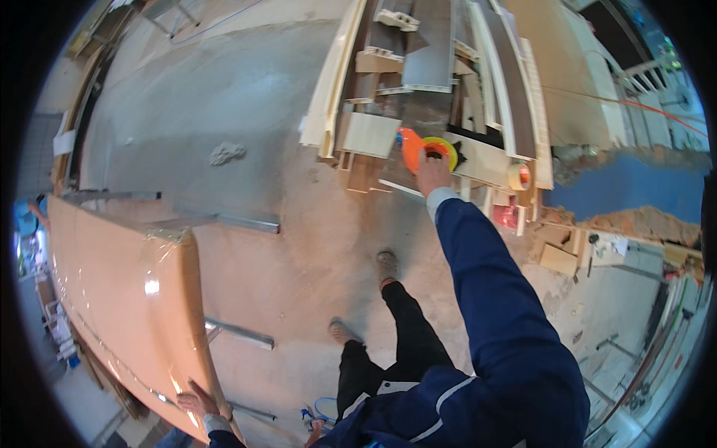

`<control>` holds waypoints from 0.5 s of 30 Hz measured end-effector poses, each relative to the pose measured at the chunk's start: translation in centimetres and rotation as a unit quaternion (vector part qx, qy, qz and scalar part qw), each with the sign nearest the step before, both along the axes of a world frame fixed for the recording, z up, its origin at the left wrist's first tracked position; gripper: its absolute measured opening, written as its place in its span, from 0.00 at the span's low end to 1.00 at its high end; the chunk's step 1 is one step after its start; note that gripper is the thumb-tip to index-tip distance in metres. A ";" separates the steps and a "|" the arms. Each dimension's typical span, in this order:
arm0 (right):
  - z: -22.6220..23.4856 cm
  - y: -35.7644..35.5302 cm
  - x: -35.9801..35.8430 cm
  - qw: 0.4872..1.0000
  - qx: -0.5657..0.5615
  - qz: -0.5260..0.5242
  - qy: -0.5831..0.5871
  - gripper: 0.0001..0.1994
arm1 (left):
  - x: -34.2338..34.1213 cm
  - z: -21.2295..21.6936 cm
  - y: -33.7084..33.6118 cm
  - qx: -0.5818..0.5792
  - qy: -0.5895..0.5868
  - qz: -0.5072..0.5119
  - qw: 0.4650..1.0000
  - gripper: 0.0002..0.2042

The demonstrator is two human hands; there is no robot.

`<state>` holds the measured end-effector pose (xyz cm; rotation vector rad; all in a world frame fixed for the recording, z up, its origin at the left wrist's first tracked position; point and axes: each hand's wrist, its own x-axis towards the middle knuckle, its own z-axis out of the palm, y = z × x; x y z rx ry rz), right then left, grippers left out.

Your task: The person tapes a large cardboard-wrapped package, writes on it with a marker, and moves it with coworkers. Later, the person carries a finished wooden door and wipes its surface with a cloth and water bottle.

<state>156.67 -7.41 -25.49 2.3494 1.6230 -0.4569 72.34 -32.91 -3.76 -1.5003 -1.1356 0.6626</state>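
Single head-worn fisheye, looks steeply down from standing height at concrete floor (246, 134), feet far below, timber pile (441, 82) ahead; edges curve.

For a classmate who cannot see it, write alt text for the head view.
The right hand grips an orange and yellow tape dispenser on a pile of wood offcuts. The left hand rests on a large plastic-wrapped panel, above a concrete floor.
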 end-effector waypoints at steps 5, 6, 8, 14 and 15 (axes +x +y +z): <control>-0.6 -7.1 -5.6 0.988 0.139 0.061 -0.032 0.34 | -0.2 0.0 0.3 -0.078 -0.353 0.607 0.707 0.56; 0.6 -11.6 -7.4 0.996 0.040 0.046 0.069 0.37 | 0.0 -0.2 0.8 -0.100 -0.317 0.624 0.707 0.56; 3.7 -21.7 -10.6 0.982 -0.049 -0.005 0.184 0.42 | 0.5 -0.3 1.8 -0.116 -0.295 0.640 0.700 0.54; 8.8 -40.8 -9.0 0.888 -0.379 0.002 0.261 0.41 | 7.2 0.9 3.4 0.041 -0.315 0.477 0.820 0.44; 8.7 -41.7 -7.3 0.892 -0.347 0.025 0.289 0.39 | 10.3 0.9 3.3 0.064 -0.348 0.417 0.837 0.44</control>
